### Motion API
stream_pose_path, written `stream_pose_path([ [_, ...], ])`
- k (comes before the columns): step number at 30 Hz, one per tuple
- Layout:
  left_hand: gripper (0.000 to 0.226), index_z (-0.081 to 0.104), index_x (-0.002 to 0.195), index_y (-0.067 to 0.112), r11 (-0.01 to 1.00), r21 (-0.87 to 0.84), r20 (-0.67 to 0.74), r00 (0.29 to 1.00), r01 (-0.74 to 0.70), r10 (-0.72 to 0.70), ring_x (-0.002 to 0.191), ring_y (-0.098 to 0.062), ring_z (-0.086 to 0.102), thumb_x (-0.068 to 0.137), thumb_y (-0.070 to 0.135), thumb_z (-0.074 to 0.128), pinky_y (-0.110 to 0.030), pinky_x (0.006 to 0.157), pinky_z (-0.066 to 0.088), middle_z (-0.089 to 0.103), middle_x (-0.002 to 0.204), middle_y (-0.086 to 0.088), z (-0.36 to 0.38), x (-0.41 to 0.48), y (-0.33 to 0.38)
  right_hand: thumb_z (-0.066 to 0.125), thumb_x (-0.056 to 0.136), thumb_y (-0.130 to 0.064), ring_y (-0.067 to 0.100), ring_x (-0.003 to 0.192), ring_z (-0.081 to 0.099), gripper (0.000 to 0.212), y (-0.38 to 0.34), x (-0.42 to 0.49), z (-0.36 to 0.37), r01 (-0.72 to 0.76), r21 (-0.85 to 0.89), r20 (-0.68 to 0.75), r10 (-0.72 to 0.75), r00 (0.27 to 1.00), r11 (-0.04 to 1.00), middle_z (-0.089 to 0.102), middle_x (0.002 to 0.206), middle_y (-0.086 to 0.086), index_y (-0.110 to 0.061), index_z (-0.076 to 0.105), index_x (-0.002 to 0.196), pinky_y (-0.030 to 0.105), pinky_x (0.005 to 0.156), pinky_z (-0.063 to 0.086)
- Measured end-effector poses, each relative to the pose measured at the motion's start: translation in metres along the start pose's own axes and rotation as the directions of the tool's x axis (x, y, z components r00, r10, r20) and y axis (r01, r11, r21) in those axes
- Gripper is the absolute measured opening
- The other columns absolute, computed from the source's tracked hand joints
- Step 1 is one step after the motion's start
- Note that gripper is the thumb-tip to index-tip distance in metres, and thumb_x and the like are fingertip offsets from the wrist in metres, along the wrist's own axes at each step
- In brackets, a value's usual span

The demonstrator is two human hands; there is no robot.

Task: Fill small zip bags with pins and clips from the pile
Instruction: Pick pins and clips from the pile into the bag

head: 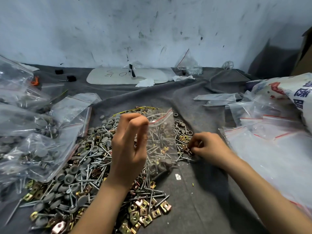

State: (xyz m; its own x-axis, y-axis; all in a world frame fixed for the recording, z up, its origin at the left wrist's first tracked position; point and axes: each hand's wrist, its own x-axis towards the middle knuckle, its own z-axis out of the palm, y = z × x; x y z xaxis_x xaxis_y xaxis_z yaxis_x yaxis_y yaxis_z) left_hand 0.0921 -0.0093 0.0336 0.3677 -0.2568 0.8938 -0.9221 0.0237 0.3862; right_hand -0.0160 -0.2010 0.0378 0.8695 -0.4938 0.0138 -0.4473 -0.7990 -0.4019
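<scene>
A big pile (87,174) of screws, grey caps and brass clips covers the grey cloth in the middle. My left hand (130,146) is raised over it and pinches the top edge of a small clear zip bag (161,142), which hangs upright and holds a few screws, clips and grey caps. My right hand (205,146) is down at the pile's right edge, its fingertips pinching a brass clip (190,148).
Filled zip bags (28,141) lie heaped at the left. A stack of empty zip bags (270,149) lies at the right, beside a large printed sack (290,92). A white board (125,76) and another bag (188,64) sit by the back wall.
</scene>
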Motion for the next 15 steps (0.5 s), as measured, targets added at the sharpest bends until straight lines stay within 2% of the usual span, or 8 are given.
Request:
stream_pose_path([
  [2,0.012,0.047,0.101,0.010,1.000,0.005,0.001,1.000,0.003,-0.003,0.081,-0.007,0.045,0.092,0.002,0.046,-0.007,0.072,0.037,0.051,0.096,-0.007,0.000,0.000,0.000,0.068,0.080,-0.006,0.012,0.072,0.053,0.015,0.006,-0.002,0.007,0.016,0.036,-0.042,-0.014,0.999,0.999,0.056,0.072,-0.005,-0.015,0.074,0.090,0.020,0.064,0.034],
  [5,0.012,0.047,0.101,0.010,1.000,0.003,0.003,1.000,0.002,-0.002,0.079,-0.004,0.043,0.092,0.001,0.046,-0.005,0.071,0.036,0.050,0.096,-0.007,0.000,0.000,0.001,0.073,0.080,-0.018,0.009,0.065,0.050,0.004,0.008,-0.001,0.011,0.018,0.060,-0.109,-0.011,0.994,0.998,0.055,0.068,-0.007,-0.017,0.069,0.081,0.020,0.060,0.031],
  [7,0.012,0.047,0.101,0.010,1.000,-0.001,0.003,1.000,0.006,-0.006,0.078,-0.004,0.042,0.092,0.001,0.047,-0.005,0.071,0.036,0.050,0.096,-0.006,0.001,0.000,0.001,0.073,0.081,-0.021,0.011,0.065,0.053,0.012,0.009,0.001,0.014,-0.011,0.101,-0.162,0.027,0.986,0.995,0.057,0.067,-0.006,-0.020,0.061,0.078,0.025,0.061,0.035],
  [11,0.012,0.047,0.100,0.010,1.000,-0.001,0.004,1.000,0.016,-0.016,0.077,-0.004,0.043,0.092,0.002,0.046,-0.006,0.070,0.036,0.050,0.095,-0.006,0.000,0.000,0.001,0.072,0.081,-0.018,0.021,0.083,0.059,0.009,0.010,0.006,0.018,-0.036,0.062,-0.147,0.045,0.988,0.997,0.058,0.076,-0.003,-0.017,0.067,0.089,0.031,0.073,0.045],
  [15,0.010,0.048,0.101,0.010,1.000,-0.004,0.002,1.000,0.022,-0.022,0.079,-0.008,0.046,0.093,0.003,0.046,-0.008,0.071,0.036,0.051,0.096,-0.006,0.000,-0.001,0.000,0.071,0.081,-0.012,0.022,0.086,0.057,0.011,0.008,0.005,0.020,-0.004,0.067,-0.154,0.014,0.988,0.998,0.059,0.087,0.004,-0.012,0.066,0.090,0.033,0.078,0.045],
])
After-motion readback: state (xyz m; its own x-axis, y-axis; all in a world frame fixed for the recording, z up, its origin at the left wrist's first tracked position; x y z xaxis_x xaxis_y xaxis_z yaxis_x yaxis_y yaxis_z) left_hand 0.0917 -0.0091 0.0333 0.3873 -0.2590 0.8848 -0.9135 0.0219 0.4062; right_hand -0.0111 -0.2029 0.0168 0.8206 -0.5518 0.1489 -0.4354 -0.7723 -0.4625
